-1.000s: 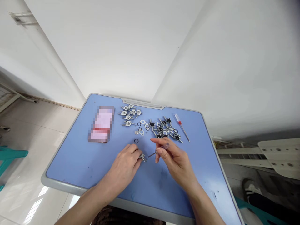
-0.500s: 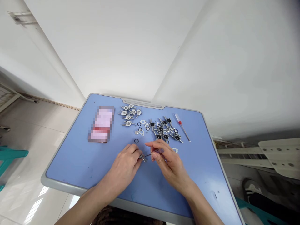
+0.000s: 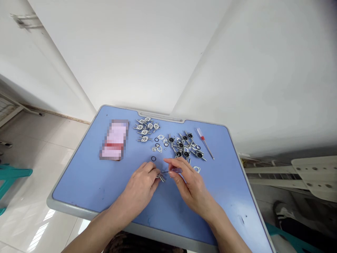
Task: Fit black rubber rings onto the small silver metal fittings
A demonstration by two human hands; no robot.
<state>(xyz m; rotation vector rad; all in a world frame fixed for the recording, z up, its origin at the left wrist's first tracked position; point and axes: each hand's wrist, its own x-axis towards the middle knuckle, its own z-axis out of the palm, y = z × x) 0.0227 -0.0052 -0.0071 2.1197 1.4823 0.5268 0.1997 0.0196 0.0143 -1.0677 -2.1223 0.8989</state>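
Note:
Fingers of my left hand (image 3: 143, 181) are closed round a small metal valve-like part (image 3: 161, 177) with short tubes, partly hidden by the fingers. My right hand (image 3: 189, 181) pinches a small screwdriver (image 3: 176, 170) by its purple-tinted clear handle. Its thin shaft points left, and the tip is at the metal part. A black rubber ring (image 3: 153, 159) lies just beyond my left fingertips. Behind my right hand sit several metal parts with black round faces (image 3: 186, 154). Flat metal plates (image 3: 160, 137) and more rings are scattered between the groups.
Further back on the blue table (image 3: 86, 175) is a group of metal parts with pale plates (image 3: 144, 132). A second screwdriver (image 3: 205, 143), with a red band, lies to the right. On the left is a blurred pink packet (image 3: 114, 140). A white wall (image 3: 131, 63) stands behind the table.
The screwdriver in my right hand has swung slightly, so its shaft now lies flatter, with the tip a little higher. My left hand keeps its hold on the metal part.

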